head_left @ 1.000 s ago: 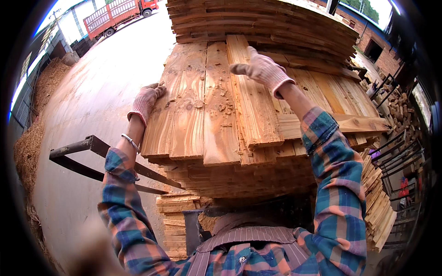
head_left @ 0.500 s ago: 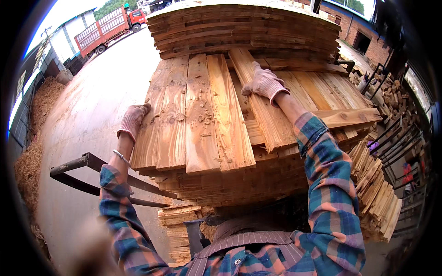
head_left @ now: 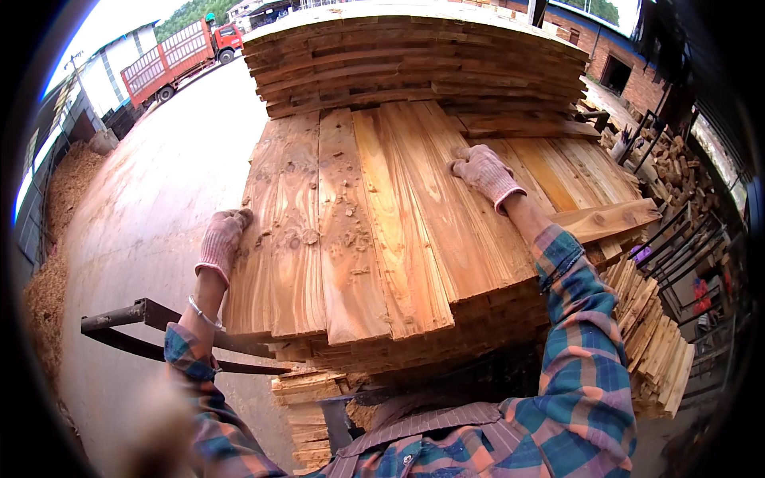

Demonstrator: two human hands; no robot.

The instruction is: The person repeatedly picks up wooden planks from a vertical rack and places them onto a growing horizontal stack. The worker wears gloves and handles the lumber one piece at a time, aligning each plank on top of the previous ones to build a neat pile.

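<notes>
A pale paved yard (head_left: 151, 215) forms the base of the scene and extends along the left side. A brick building (head_left: 641, 76) stands at the far right; a red truck (head_left: 179, 60) with a slatted cargo body stands at the far left. The lumber stack (head_left: 414, 342) occupies the centre, in front of the person. Its raised tier (head_left: 414, 64), built of many board layers, rises on the far side. A heap of wood shavings (head_left: 72, 183) borders the yard at the left. A bundle of boards (head_left: 649, 350) is located low on the near right, and a black metal frame (head_left: 119, 319) projects at the near left. The top boards (head_left: 402, 223) lie side by side on the left and middle of the stack, long axes running near to far, near ends uneven. A shorter crosswise board (head_left: 610, 219) lies at the right. The right hand (head_left: 488, 175), in a pinkish knit glove, rests over the right edge of the rightmost top board, fingers bent, fingertips on the upper face. The left hand (head_left: 224, 239), gloved alike, is placed at the left edge of the leftmost top board, fingers curled over it. Whether either hand grips the wood cannot be told. A bracelet (head_left: 205, 313) encircles the left wrist. Small wood chips (head_left: 355, 231) are scattered on the top boards.
</notes>
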